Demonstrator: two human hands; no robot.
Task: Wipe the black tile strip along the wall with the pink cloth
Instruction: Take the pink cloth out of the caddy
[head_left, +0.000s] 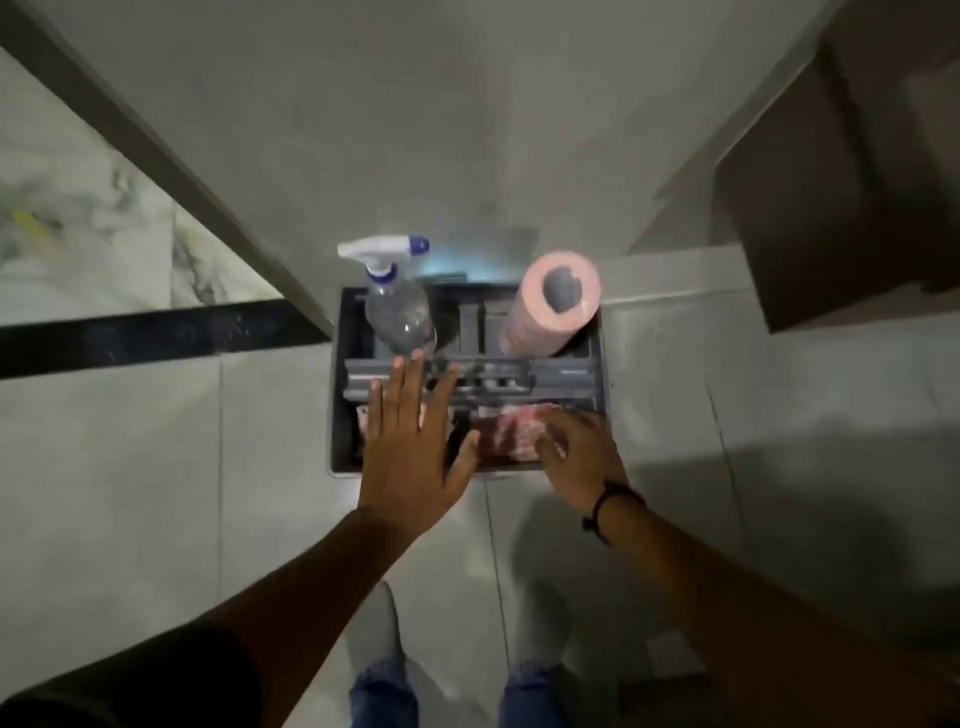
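A pink cloth (511, 434) lies crumpled in the front right compartment of a grey caddy (336, 415) on the floor. My right hand (579, 449) rests on the cloth with its fingers curled into it. My left hand (413, 441) hovers flat over the front left compartment with its fingers spread and nothing in it. The black tile strip (156, 335) runs along the floor at the left and meets the caddy's left side below the wall.
In the caddy's back compartments stand a clear spray bottle (397, 306) with a white and blue trigger and a pink roll (553, 306). A handle bar (561, 376) crosses the caddy's middle. Pale floor tiles surround it. A brown cabinet (841, 197) stands at the right.
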